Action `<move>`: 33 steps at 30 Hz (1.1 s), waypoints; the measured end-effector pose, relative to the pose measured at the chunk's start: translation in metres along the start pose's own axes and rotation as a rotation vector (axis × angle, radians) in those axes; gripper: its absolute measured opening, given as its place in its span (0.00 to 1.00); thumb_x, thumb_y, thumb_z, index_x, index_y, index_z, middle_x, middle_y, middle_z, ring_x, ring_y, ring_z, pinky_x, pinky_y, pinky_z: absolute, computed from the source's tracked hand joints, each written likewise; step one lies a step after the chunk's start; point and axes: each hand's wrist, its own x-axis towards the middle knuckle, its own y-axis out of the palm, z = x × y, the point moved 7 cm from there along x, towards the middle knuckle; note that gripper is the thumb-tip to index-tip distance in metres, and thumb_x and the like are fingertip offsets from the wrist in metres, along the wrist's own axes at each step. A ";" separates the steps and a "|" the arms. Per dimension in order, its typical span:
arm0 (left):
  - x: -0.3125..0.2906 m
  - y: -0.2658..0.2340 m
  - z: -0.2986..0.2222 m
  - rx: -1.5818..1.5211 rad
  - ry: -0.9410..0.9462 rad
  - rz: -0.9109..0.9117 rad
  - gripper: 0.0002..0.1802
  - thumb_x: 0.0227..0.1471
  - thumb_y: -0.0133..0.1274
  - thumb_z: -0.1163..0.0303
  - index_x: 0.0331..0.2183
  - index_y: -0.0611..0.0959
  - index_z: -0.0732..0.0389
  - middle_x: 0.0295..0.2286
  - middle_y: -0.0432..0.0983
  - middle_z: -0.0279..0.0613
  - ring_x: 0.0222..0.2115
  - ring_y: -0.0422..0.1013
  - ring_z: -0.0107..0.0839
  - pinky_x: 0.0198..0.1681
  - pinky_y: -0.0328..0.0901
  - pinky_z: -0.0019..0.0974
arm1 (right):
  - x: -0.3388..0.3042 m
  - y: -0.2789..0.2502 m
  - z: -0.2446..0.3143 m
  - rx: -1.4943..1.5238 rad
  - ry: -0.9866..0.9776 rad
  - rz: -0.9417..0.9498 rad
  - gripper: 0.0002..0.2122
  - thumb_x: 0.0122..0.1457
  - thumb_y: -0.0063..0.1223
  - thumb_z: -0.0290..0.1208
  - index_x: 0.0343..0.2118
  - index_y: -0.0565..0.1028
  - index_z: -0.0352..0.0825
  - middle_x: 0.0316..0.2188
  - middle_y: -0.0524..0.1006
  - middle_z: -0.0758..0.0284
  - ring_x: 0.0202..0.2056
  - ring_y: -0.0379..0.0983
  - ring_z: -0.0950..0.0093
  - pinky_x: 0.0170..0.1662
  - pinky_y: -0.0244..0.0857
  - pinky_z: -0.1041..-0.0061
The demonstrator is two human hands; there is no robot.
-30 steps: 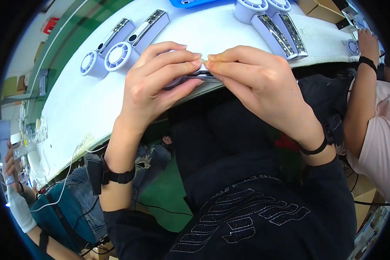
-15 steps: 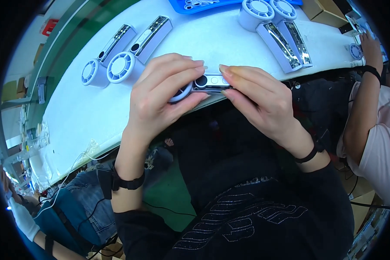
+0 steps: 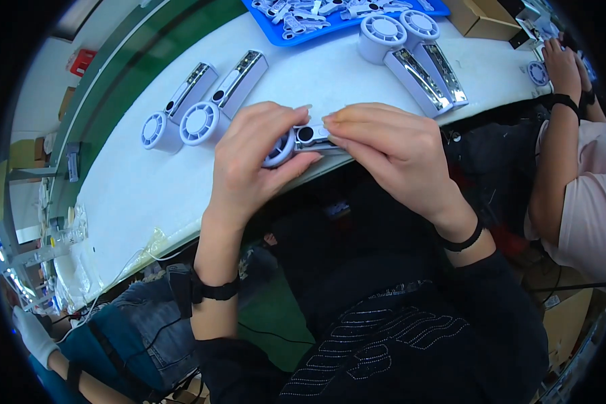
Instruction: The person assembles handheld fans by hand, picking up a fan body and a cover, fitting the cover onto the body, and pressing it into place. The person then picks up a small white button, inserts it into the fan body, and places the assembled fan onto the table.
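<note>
A lilac handheld fan [image 3: 281,152] lies at the table's front edge between my hands. Around its round head my left hand [image 3: 244,156] is closed, thumb on the near side and fingers over the top. My right hand [image 3: 400,149] pinches a light panel strip [image 3: 314,133] with a black round spot, set along the fan's handle. My right fingers cover the handle's far end. Left of my hands lie a fan with a panel strip on its handle [image 3: 241,81] and another beside it [image 3: 156,131]. Farther right are two fans [image 3: 411,77] whose handles show shiny insides.
At the back, a blue tray [image 3: 276,34] holds several loose panel strips. Beside it stands a cardboard box [image 3: 481,23]. A co-worker's arm [image 3: 564,74] reaches onto the table at right, near another fan [image 3: 537,73]. A white cable [image 3: 124,269] hangs at the left edge.
My right hand has shifted along the handle toward the fan's head, its fingertips now nearer together on the panel strip. The view has tilted, showing more of the blue tray.
</note>
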 end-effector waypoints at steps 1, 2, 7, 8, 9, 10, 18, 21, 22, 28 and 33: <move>0.003 -0.002 0.001 0.006 0.010 -0.002 0.31 0.40 0.78 0.70 0.49 0.88 0.62 0.41 0.87 0.42 0.44 0.80 0.45 0.48 0.75 0.44 | 0.004 -0.001 0.008 -0.082 -0.095 -0.023 0.08 0.58 0.68 0.18 0.41 0.87 0.27 0.42 0.89 0.58 0.46 0.87 0.63 0.49 0.81 0.69; 0.004 -0.003 0.000 0.013 0.021 -0.004 0.31 0.39 0.78 0.70 0.49 0.88 0.62 0.41 0.87 0.42 0.44 0.80 0.45 0.48 0.75 0.44 | 0.005 -0.003 0.015 -0.163 -0.192 -0.047 0.08 0.58 0.68 0.18 0.41 0.87 0.27 0.41 0.89 0.58 0.46 0.87 0.63 0.49 0.81 0.69; 0.000 -0.002 -0.005 0.012 -0.021 -0.027 0.30 0.41 0.78 0.70 0.49 0.88 0.63 0.41 0.87 0.42 0.44 0.80 0.47 0.49 0.75 0.45 | 0.007 -0.010 0.018 -0.071 -0.206 -0.124 0.09 0.57 0.69 0.17 0.41 0.87 0.27 0.41 0.89 0.57 0.45 0.87 0.63 0.49 0.80 0.70; -0.001 -0.003 -0.007 -0.011 -0.037 -0.037 0.30 0.41 0.78 0.71 0.49 0.88 0.63 0.42 0.87 0.43 0.45 0.80 0.47 0.49 0.75 0.45 | 0.005 -0.009 0.014 -0.049 -0.151 -0.121 0.09 0.57 0.69 0.17 0.41 0.88 0.27 0.41 0.89 0.57 0.45 0.87 0.63 0.49 0.80 0.70; -0.001 -0.003 -0.008 -0.035 -0.054 -0.046 0.29 0.42 0.77 0.71 0.49 0.88 0.63 0.42 0.87 0.43 0.45 0.79 0.47 0.49 0.75 0.45 | 0.003 -0.008 0.009 -0.026 -0.094 -0.117 0.09 0.57 0.70 0.17 0.41 0.88 0.27 0.41 0.89 0.57 0.45 0.87 0.63 0.49 0.80 0.70; 0.000 -0.004 -0.006 -0.061 -0.072 -0.054 0.29 0.42 0.77 0.71 0.49 0.88 0.63 0.42 0.87 0.43 0.45 0.79 0.48 0.49 0.75 0.45 | 0.003 -0.008 0.005 -0.002 -0.036 -0.113 0.09 0.56 0.70 0.17 0.41 0.88 0.27 0.41 0.89 0.57 0.45 0.87 0.63 0.49 0.80 0.70; 0.004 -0.004 -0.006 -0.057 0.051 -0.009 0.17 0.48 0.71 0.76 0.43 0.91 0.62 0.41 0.88 0.40 0.46 0.79 0.45 0.50 0.74 0.43 | -0.005 -0.002 -0.006 0.107 0.189 -0.038 0.09 0.58 0.68 0.17 0.42 0.88 0.27 0.42 0.89 0.57 0.44 0.88 0.64 0.48 0.80 0.71; 0.000 0.000 -0.010 -0.107 -0.009 -0.015 0.14 0.49 0.70 0.77 0.41 0.92 0.62 0.40 0.88 0.39 0.46 0.79 0.43 0.50 0.74 0.42 | -0.009 -0.003 -0.005 0.081 0.135 0.002 0.08 0.59 0.67 0.17 0.42 0.87 0.27 0.43 0.89 0.57 0.44 0.88 0.65 0.47 0.81 0.72; 0.000 0.000 -0.010 -0.133 -0.040 -0.019 0.12 0.49 0.70 0.78 0.39 0.92 0.62 0.39 0.88 0.39 0.46 0.79 0.42 0.50 0.74 0.42 | -0.010 -0.003 -0.004 0.066 0.109 0.024 0.08 0.59 0.67 0.18 0.42 0.87 0.27 0.43 0.89 0.57 0.43 0.88 0.65 0.47 0.81 0.72; 0.003 -0.004 -0.009 -0.198 -0.113 0.008 0.12 0.49 0.70 0.78 0.39 0.93 0.62 0.39 0.88 0.39 0.46 0.79 0.41 0.50 0.74 0.41 | -0.010 -0.003 -0.004 0.087 0.134 0.008 0.08 0.59 0.67 0.18 0.42 0.87 0.27 0.42 0.89 0.58 0.44 0.88 0.66 0.47 0.81 0.73; 0.002 -0.003 -0.006 -0.173 -0.093 0.042 0.12 0.48 0.70 0.78 0.39 0.93 0.63 0.39 0.88 0.39 0.46 0.79 0.41 0.50 0.74 0.41 | -0.007 -0.003 -0.005 0.033 0.106 0.064 0.08 0.59 0.68 0.19 0.42 0.88 0.28 0.42 0.89 0.58 0.44 0.88 0.65 0.48 0.81 0.72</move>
